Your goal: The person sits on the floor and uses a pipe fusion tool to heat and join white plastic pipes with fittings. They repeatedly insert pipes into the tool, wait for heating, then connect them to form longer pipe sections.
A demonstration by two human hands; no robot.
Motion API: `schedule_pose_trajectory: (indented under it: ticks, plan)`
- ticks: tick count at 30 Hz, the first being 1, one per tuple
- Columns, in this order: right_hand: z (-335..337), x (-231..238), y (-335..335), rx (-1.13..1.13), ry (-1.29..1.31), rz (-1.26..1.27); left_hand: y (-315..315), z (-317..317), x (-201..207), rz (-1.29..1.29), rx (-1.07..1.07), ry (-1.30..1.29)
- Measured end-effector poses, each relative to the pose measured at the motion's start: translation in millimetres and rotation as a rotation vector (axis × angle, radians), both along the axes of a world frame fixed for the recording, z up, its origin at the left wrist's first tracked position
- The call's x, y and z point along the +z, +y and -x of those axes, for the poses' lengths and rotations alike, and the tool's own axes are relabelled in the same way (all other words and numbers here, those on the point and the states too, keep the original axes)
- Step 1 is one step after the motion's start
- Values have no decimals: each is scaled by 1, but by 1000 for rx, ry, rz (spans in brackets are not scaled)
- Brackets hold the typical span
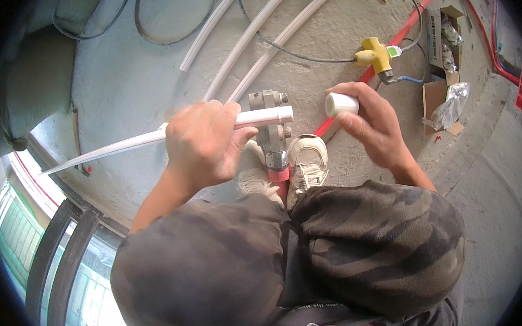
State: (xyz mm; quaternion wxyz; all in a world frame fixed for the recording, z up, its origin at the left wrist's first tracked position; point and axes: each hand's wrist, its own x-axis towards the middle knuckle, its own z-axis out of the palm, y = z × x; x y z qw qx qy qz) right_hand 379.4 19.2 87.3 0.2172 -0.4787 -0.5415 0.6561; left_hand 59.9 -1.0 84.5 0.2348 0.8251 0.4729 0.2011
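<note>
Four white pipes (pixel 258 116); one short white fitting (pixel 348 103); two shoes (pixel 309 157); one yellow connector (pixel 376 55); perhaps two cardboard boxes (pixel 434 99).

long, thin white plastic pipe (pixel 264 116) | in the left hand (pixel 199 141), slanting sideways, one end pointing right | short, round white pipe fitting (pixel 343 105) | in the right hand (pixel 374 119), rim facing the pipe's end, near, not touching

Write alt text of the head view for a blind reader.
A person's left hand holds a long white pipe; the right hand holds a short white pipe fitting apart from its end. Below, a metal-headed tool stands between beige shoes.
</note>
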Motion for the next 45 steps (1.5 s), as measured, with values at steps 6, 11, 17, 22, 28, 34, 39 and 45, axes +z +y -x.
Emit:
schedule_pose_trajectory:
  ticks: [6, 11, 17, 22, 28, 34, 39, 45]
  plan:
    - [15, 22, -5, 107, 21, -94, -2, -6, 17, -58, -23, 32]
    - [18, 17, -11, 98, 12, -75, -4, -12, 24, -3, -8, -28]
    - [25, 17, -10, 124, 18, -101, -7, -10, 24, 35, -10, -40]
    - [27, 15, -10, 134, 9, -142, -9, -11, 20, 15, 5, -1]
    - [28, 18, -6, 207, -34, -308, -7, -11, 22, 42, -17, 13]
    - [32, 10, -6, 253, 1, -421, -10, -12, 18, 45, -18, -24]
    - [36, 7, -8, 253, 1, -464, -10, -11, 20, 101, -30, -56]
    - [37, 1, -6, 282, 31, -515, -9, -12, 21, 96, -19, -51]
